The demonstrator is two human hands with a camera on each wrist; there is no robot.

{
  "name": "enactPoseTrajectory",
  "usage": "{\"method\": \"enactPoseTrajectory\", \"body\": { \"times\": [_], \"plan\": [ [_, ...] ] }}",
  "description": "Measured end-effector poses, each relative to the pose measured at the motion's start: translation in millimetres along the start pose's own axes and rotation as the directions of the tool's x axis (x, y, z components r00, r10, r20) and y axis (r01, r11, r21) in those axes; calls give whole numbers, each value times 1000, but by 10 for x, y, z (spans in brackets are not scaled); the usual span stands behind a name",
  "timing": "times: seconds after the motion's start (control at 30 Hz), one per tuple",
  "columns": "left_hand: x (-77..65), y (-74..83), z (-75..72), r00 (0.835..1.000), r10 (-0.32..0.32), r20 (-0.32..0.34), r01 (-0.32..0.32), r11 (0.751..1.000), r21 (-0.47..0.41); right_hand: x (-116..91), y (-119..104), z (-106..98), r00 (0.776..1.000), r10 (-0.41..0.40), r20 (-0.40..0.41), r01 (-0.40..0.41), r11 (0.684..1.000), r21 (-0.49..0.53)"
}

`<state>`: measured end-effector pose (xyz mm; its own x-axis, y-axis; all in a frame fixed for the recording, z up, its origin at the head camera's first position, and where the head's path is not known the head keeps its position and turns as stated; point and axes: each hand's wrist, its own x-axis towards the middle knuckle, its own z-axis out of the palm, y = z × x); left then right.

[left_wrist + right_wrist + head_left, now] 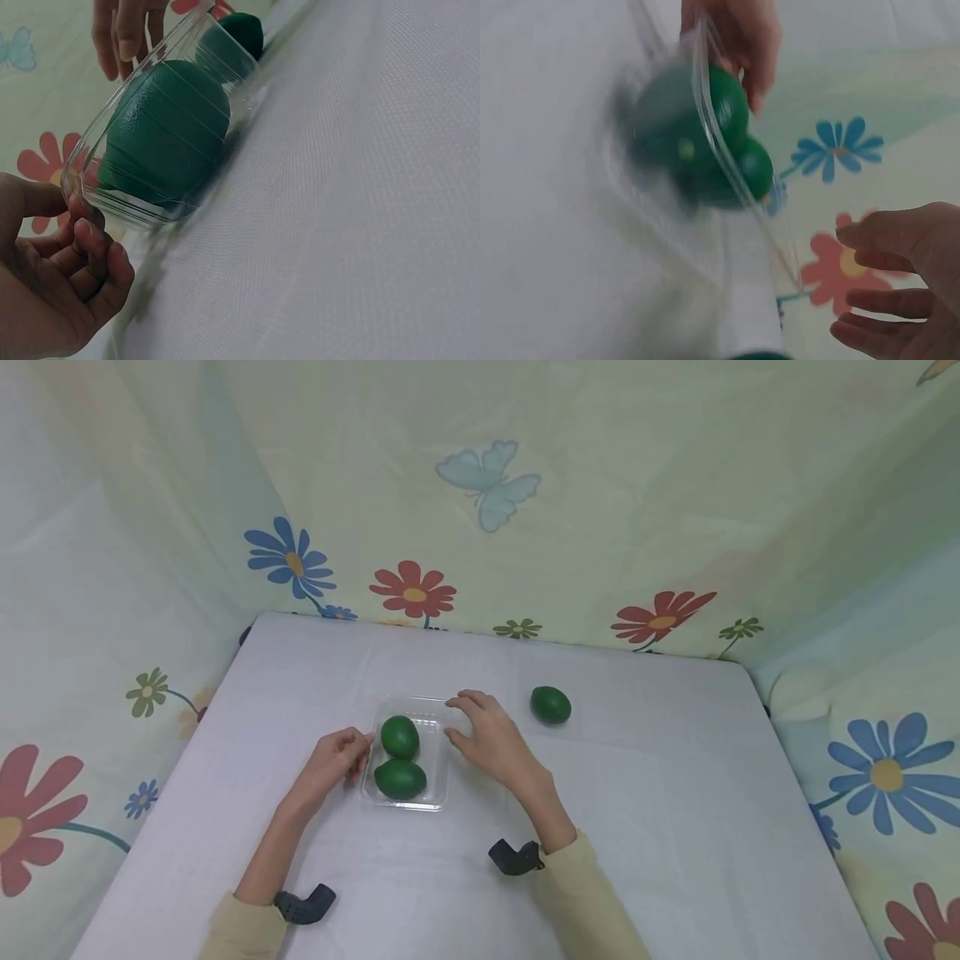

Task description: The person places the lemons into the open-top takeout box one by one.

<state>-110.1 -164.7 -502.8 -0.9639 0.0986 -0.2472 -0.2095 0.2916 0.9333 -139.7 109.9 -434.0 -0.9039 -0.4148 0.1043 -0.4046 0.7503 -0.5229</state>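
A clear plastic container (pixel 437 767) stands on the white table with two smooth dark green limes inside. The rear lime (pixel 400 737) and the front lime (pixel 401 779) sit against each other toward its left side. My left hand (pixel 337 758) pinches the container's left rim between thumb and forefinger, plain in the left wrist view. At the opposite rim is my right hand (pixel 491 739), fingers spread and slightly bent, holding nothing; the right wrist view shows this hand (pixel 904 281) apart from the container. A third lime (pixel 551 705) lies on the table, beyond the right hand to its right.
White cloth covers the table (pixel 675 810). Flower-printed curtains (pixel 487 568) hang behind it and along both sides. Dark wrist cameras, one on the left wrist (pixel 306 906) and one on the right (pixel 515 857), sit close above the table.
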Motion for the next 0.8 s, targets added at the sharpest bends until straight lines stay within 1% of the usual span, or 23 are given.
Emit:
{"method": "enactPoseTrajectory", "body": {
  "times": [0.07,0.13,0.23,0.33,0.43,0.53,0.8],
  "plan": [
    [-5,-12,7,1000,-6,3,6,1000,-9,-9,134,-46,999,36,4,-36,999,-16],
    [-13,-18,15,1000,-14,2,14,1000,-17,-24,260,-86,998,64,28,-64,998,-24],
    [-20,-22,22,1000,-21,2,21,999,-24,-63,406,-126,989,103,108,-100,994,-33],
    [-26,-18,21,1000,-19,-1,19,1000,-24,-115,480,-145,972,134,193,-136,991,-5],
    [-27,-15,12,1000,-7,-4,7,1000,-22,-153,527,-132,958,159,239,-166,986,12],
    [-28,-16,3,1000,1,-8,-1,1000,-20,-175,569,-99,955,163,247,-170,985,10],
    [-33,-32,7,1000,6,-5,-6,1000,-11,-202,640,-25,971,115,212,-123,992,24]
  ]
}}
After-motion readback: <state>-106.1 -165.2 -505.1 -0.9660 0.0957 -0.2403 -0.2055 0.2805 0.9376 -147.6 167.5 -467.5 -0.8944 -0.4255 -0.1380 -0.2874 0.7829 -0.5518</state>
